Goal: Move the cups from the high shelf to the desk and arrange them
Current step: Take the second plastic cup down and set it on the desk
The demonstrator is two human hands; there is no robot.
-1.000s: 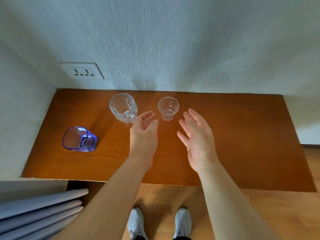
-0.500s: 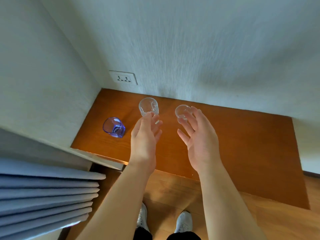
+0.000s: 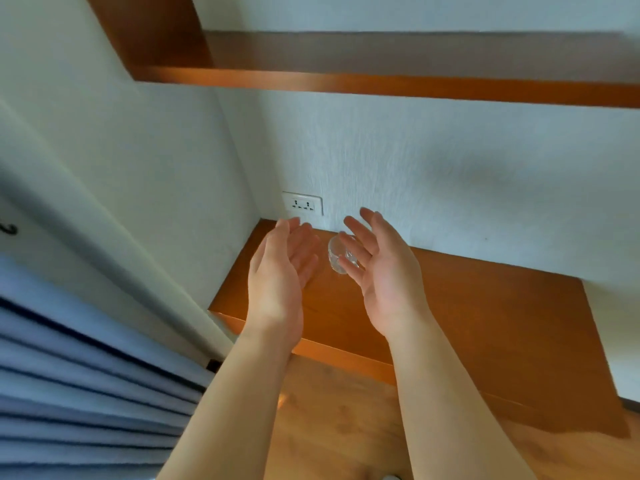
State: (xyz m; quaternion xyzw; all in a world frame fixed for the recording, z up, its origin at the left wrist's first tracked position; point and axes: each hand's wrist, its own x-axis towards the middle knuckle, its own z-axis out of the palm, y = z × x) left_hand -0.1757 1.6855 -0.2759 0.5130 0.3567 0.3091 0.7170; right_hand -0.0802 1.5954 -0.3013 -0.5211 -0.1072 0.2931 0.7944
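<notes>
One clear cup [image 3: 336, 255] shows on the wooden desk [image 3: 485, 317], standing near the back wall and partly hidden behind the fingers of the right hand [image 3: 382, 268]. Its rim and body are blurred, so little more than its clear, rounded shape can be made out.

Both hands are raised in front of the desk, palms turned toward each other and apart, with the cup seen in the gap between them. The left hand [image 3: 280, 271] has its fingers straight and loosely spread, holding nothing. The right hand likewise has relaxed, slightly bent fingers and grips nothing; whether its fingertips touch the cup cannot be told from this view. Both bare forearms reach up from the lower edge of the view.

A white wall socket [image 3: 302, 204] sits on the wall just above the desk's back left corner, behind the left hand's fingertips. High above, a wooden shelf [image 3: 381, 85] runs across the wall; only its underside and front edge show, so what stands on it cannot be seen. Blue-grey curtain folds [image 3: 69, 393] fill the lower left, and wooden floor [image 3: 332, 427] lies below the desk's front edge.
</notes>
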